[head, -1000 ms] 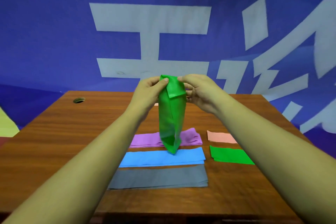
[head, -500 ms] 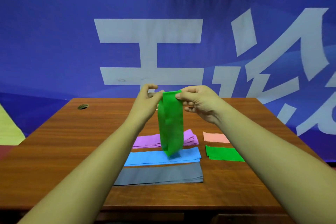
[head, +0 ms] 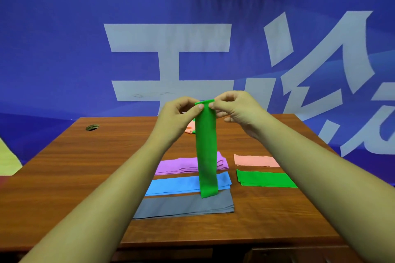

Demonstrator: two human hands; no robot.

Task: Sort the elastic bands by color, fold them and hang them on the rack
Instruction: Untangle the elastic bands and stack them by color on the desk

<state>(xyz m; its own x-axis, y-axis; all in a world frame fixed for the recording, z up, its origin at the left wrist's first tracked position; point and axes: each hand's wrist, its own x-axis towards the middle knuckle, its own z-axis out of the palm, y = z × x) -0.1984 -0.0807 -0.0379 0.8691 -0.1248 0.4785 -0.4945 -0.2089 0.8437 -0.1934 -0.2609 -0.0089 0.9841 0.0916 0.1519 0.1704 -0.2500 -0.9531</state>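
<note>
It looks like a staged recording or demonstration space, not a home: a brown wood-grain table [head: 64, 166] with a cable hole [head: 92, 127] stands against a large blue printed banner [head: 64, 49] bearing big pale characters.

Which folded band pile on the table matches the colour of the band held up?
The green folded pile at the right, nearer than the pink pile; it matches the held green elastic band.

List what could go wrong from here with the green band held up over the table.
1. Both the left hand and the right hand pinch only the top edge of the green band; a slip may undo the fold.
2. Its hanging end sits in front of the blue pile and grey pile and might brush them out of line.
</note>
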